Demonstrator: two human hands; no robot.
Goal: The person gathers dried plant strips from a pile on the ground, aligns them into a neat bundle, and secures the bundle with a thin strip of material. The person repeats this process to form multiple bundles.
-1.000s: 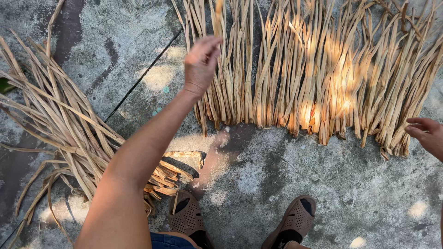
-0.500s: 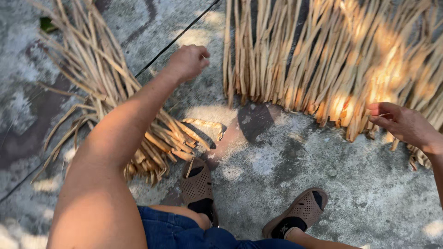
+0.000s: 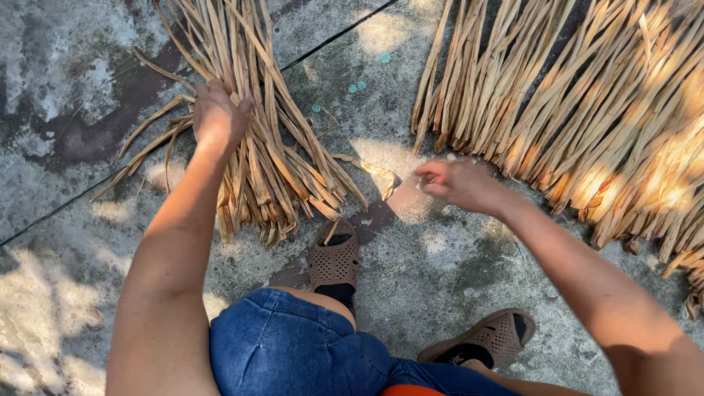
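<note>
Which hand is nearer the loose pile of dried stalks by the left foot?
Left. The left hand rests on the loose pile of dried stalks; the right hand hangs apart from it, over bare concrete.

Just the one head cam here, looking pretty much straight down from your own eye level.

It's strapped to your head and faces the concrete floor [image 3: 455, 279] in front of your feet, so your forearms run up from the bottom edge and both sandals [image 3: 334, 258] sit low in the shot. It's close enough that your left hand [image 3: 217, 116] and right hand [image 3: 458, 183] land mid-frame, with the loose bundle of dried stalks [image 3: 271, 147] at upper left and the spread row of stalks [image 3: 587, 110] cut off by the top and right edges. There's no second view, so nothing overlaps.
</note>
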